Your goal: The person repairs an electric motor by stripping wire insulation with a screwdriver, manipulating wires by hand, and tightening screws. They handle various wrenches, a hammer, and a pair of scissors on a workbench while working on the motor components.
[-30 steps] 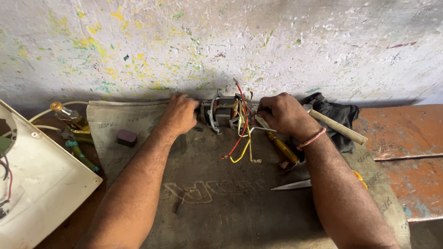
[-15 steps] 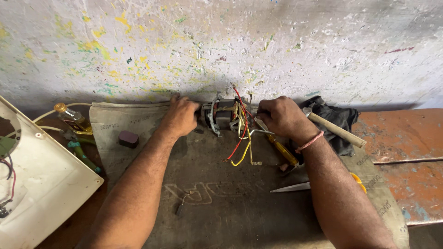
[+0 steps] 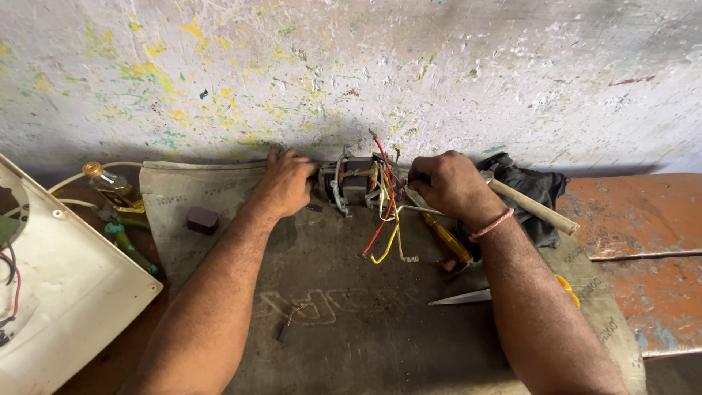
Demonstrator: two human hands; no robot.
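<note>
A small electric motor (image 3: 356, 183) with copper windings lies against the wall on a grey sack (image 3: 329, 292). Red, yellow and white wires (image 3: 385, 219) trail from it toward me. My left hand (image 3: 287, 181) grips the motor's left end. My right hand (image 3: 447, 183) is closed on the motor's right end, by the wires; what lies under its fingers is hidden.
A wooden-handled hammer (image 3: 532, 206) lies on a dark cloth (image 3: 537, 192) at the right, a yellow-handled screwdriver (image 3: 446, 239) and scissors (image 3: 468, 295) near my right arm. A small dark block (image 3: 202, 219), a glass bottle (image 3: 110, 184), green pliers (image 3: 128, 245) and a white fan cover (image 3: 51, 292) sit left.
Both hands stay on the motor; the view has shifted slightly, and the hands barely move.
</note>
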